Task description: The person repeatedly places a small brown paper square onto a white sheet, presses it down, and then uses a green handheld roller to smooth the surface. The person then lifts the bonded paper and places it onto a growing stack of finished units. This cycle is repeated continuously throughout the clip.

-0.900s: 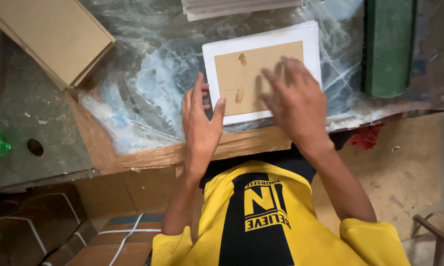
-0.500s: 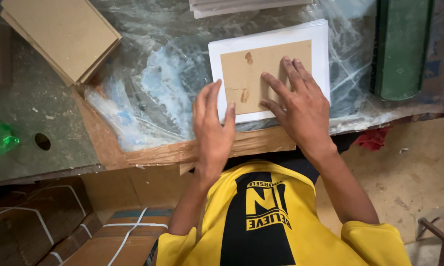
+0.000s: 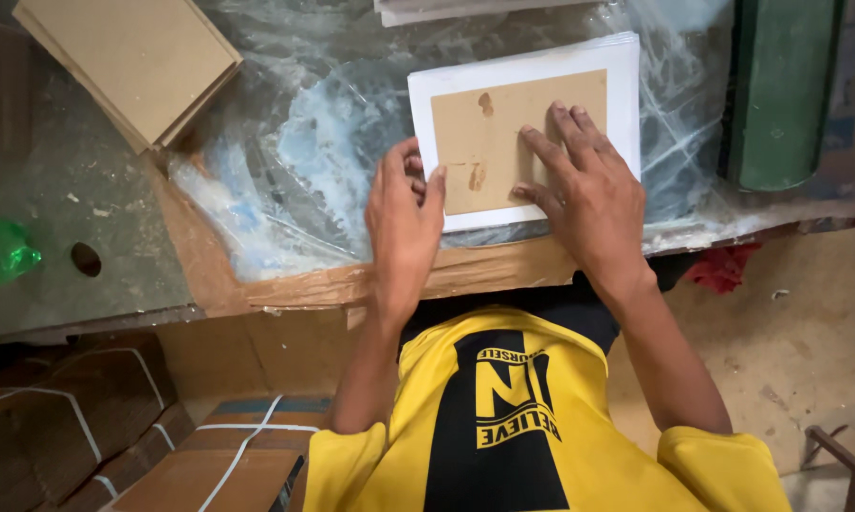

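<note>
Both hands lie on a brown board (image 3: 489,142) that sits on a white stack of sheets (image 3: 532,68). The right hand (image 3: 588,194) is spread flat, fingers open and pressing on the board's right half — it grips nothing. The left hand (image 3: 404,223) rests at the board's lower left edge with fingers curled against it; whether it actually pinches the edge cannot be told. The stack lies on crumpled clear plastic wrap (image 3: 294,152) over the bench (image 3: 76,204). A pile of brown boards (image 3: 128,62) sits far left — a green roll (image 3: 778,90) stands to the right.
</note>
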